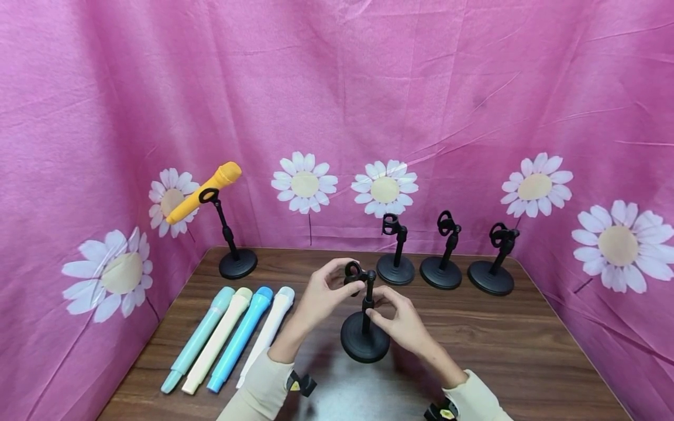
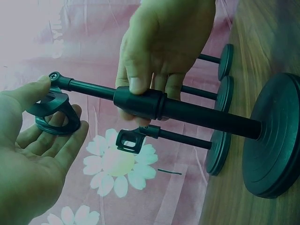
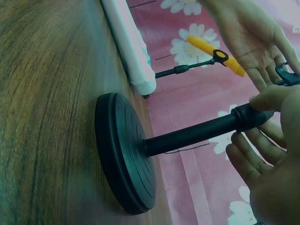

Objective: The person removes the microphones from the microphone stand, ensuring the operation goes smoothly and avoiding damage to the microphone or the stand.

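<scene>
A black desktop microphone stand (image 1: 365, 346) stands upright on its round base in front of me. My left hand (image 1: 325, 295) holds the clip (image 2: 55, 102) at its top, with the thumb on the upper side and fingers below. The right hand (image 1: 404, 326) grips the collar (image 2: 138, 102) halfway up the pole, its thumb on the near side and fingers behind. In the right wrist view the base (image 3: 123, 154) sits flat on the table. No microphone is in this clip.
Left back, a yellow microphone (image 1: 197, 197) rests tilted in another black stand (image 1: 238, 264). Teal (image 1: 201, 336), cream (image 1: 220, 339), blue (image 1: 241, 339) and white (image 1: 270, 321) microphones lie side by side on the wooden table (image 1: 505, 351). More stands (image 1: 440, 273) line the back right, before a pink floral curtain (image 1: 337, 88).
</scene>
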Motion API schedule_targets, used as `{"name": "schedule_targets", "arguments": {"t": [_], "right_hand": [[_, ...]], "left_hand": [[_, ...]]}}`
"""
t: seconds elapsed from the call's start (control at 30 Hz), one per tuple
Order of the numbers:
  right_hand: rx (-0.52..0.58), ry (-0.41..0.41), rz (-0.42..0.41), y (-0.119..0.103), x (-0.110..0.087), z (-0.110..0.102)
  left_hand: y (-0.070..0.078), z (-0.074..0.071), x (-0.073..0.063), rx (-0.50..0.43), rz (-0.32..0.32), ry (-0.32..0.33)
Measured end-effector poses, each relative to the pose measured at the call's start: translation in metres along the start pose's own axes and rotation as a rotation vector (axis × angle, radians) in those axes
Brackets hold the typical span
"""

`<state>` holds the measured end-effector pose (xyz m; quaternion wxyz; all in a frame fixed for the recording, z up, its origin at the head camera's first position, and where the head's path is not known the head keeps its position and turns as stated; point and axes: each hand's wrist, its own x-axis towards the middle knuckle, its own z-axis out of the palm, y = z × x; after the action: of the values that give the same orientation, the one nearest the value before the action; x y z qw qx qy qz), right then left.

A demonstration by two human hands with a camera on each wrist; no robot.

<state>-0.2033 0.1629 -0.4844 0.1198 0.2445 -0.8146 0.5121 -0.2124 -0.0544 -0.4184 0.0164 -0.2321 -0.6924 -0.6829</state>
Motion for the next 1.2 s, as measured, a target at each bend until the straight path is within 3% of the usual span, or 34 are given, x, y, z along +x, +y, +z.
{"name": "schedule_targets", "arguments": {"t": [0.27, 0.4, 0.53, 0.7, 1.0, 1.2], "right_hand": [[-0.002, -0.048, -0.070, 0.0004, 0.0010, -0.0002], [-0.010, -0.054, -0.020, -0.0028, 0.0012, 0.0009], [-0.040, -0.005, 0.073, -0.0074, 0.0019, 0.0026], [0.023, 0.035, 0.116, -0.0078, 0.0037, 0.0046], [0.083, -0.026, -0.028, -0.0052, 0.0030, 0.0033], [0.096, -0.057, -0.053, -0.0041, 0.0034, 0.0031]], "left_hand": [[0.0000, -0.0003, -0.0002, 0.012, -0.004, 0.007], [0.0007, -0.0001, -0.0006, 0.001, -0.007, 0.000], [0.0014, 0.0001, -0.0008, 0.010, -0.019, 0.008], [0.0032, 0.0008, -0.0011, 0.009, -0.022, 0.014], [0.0026, 0.0006, -0.0008, 0.002, 0.002, 0.005], [0.0008, 0.0003, 0.0000, 0.014, -0.011, 0.007]]}}
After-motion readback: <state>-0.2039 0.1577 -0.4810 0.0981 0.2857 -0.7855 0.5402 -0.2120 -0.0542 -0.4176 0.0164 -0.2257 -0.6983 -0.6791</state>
